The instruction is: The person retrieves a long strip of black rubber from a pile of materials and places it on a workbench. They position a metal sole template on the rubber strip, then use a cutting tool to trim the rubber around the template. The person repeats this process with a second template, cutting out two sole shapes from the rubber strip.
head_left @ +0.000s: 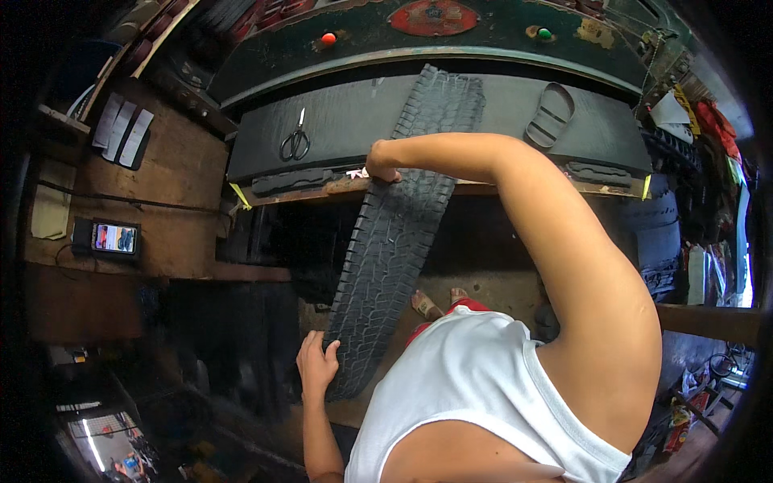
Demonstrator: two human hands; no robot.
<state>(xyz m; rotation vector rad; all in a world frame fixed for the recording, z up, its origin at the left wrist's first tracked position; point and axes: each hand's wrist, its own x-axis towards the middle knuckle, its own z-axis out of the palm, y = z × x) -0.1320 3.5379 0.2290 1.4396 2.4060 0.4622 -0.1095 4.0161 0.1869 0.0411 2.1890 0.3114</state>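
Note:
A long black strip of tire tread (pixel 386 249) lies across the grey bench top and hangs over its front edge toward my body. My left hand (pixel 318 362) grips the left edge of its hanging lower end, thumb on top. My right hand (pixel 384 161) is closed at the strip's left edge, just above the bench's front edge, with the arm crossing over the strip. A small pinkish-white thing (pixel 357 173) shows beside its fingers; whether the hand holds it is hidden. Scissors with black handles (pixel 295 143) lie to the left. A grey sole-shaped template with slots (pixel 551 115) lies to the right.
Behind the bench (pixel 266 133) stands a dark green machine (pixel 362 52) with a red and a green button. On the left, a wooden surface (pixel 181 161) carries grey strips (pixel 129 133) and a phone with its screen lit (pixel 115 238). Black rubber pieces (pixel 654 233) are stacked at right.

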